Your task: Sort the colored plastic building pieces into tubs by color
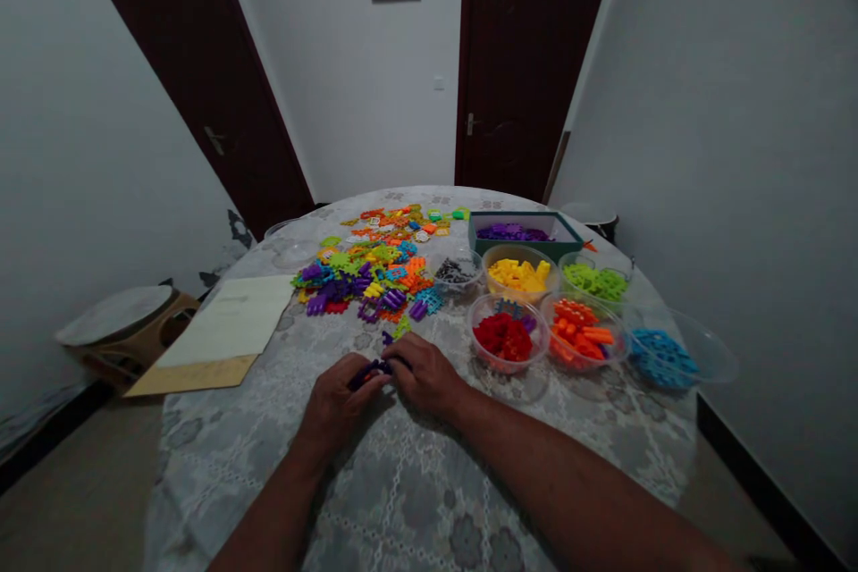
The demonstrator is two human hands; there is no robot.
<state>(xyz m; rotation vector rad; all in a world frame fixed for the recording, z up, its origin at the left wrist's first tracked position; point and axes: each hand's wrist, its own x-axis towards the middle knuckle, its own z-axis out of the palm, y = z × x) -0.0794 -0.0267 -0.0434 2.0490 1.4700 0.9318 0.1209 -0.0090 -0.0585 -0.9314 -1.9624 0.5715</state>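
Note:
My left hand [343,395] and my right hand [424,373] meet low over the table, both closed on dark purple plastic building pieces [370,372]. The left fingers pinch one side, while the right fingers curl over the other. Part of the purple plastic pokes up past the right fingertips; the rest is covered by my fingers, so I cannot tell whether it is one piece or joined ones. Just beyond my hands lies a heap of mixed building pieces [375,273] in purple, green, orange, blue and yellow.
To the right stand clear bowls of red pieces [502,338], orange pieces [577,331], yellow pieces [519,274], green pieces [595,281], blue pieces [663,357] and dark grey pieces [456,271]. Behind them is a green box [569,241] holding purple pieces. Paper sheets [221,322] overhang the table's left edge.

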